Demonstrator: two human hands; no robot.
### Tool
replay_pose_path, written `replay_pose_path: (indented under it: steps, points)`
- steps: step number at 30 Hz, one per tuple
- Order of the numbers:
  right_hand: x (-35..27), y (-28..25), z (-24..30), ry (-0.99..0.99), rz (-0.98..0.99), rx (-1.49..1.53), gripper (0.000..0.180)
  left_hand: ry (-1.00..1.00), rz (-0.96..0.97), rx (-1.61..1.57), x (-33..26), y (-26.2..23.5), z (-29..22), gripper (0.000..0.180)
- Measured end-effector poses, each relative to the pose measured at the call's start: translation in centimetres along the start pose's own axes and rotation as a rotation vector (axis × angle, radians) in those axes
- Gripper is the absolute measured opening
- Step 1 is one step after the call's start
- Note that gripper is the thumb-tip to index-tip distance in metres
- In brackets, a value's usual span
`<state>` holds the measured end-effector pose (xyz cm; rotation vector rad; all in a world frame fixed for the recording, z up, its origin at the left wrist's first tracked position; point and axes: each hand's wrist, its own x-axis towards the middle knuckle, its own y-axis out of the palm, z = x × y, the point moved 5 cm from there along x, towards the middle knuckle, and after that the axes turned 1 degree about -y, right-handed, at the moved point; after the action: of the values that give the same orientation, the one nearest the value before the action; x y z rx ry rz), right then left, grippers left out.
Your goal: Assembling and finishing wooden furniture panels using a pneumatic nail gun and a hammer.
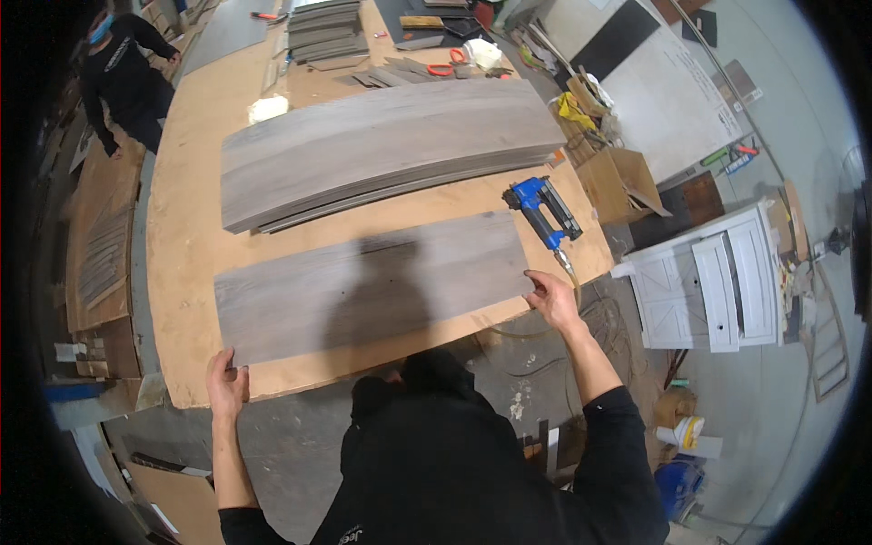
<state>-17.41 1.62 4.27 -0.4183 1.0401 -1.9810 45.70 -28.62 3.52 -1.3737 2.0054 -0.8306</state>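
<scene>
"What is in your hands?"
"My left hand (227,383) is at the near left corner of a flat grey wood-grain plank (372,289), my right hand (552,302) at its near right corner. Fingers and thumb are slightly apart on each; I can't tell whether they pinch the edge or just touch it."

"Any containers?"
"One open brown cardboard box (610,186), beyond the table's right edge, flap folded out. I can't make out what is inside."

"Which way does the plank point?"
"It lies flat along the near edge of the tan wooden table (182,272), long axis running left to right, right end angled slightly away from me."

"And the count?"
"One loose plank, with two dark specks on its face. One stack of similar grey planks (391,150) just behind it, too tight to count. One blue-and-black air nailer (538,218), beside the plank's right end."
</scene>
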Motion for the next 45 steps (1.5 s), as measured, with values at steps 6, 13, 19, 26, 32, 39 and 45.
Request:
replay_pose_path:
  steps: [6,13,19,26,32,39,45]
  points:
    - [0.0,0.3,-0.3,-0.091,-0.034,-0.056,0.042,0.069,-0.023,-0.075,0.2,0.7,2.1,0.046]
    - [1.5,-0.6,1.3,-0.009,0.077,-0.002,0.059,0.036,0.034,0.042,1.0,0.1,2.2,0.053]
    - [7.9,0.5,-0.4,0.255,0.215,0.195,0.063,-0.208,0.033,-0.017,7.2,-1.0,1.4,0.053]
    - [16.9,1.5,3.4,-0.032,0.051,-0.228,0.038,-0.237,0.137,-0.14,17.2,-0.1,5.3,0.041]
    - [19.0,1.5,3.5,0.217,0.224,-0.109,0.019,-0.352,0.312,-0.262,19.3,0.0,5.8,0.024]
    - [18.6,1.7,3.2,0.265,0.163,-0.078,0.018,-0.448,0.346,-0.31,19.8,-0.3,5.2,0.03]
    - [18.4,3.1,1.4,0.305,0.201,0.042,0.021,-0.275,0.372,-0.154,19.1,-3.1,4.1,0.05]
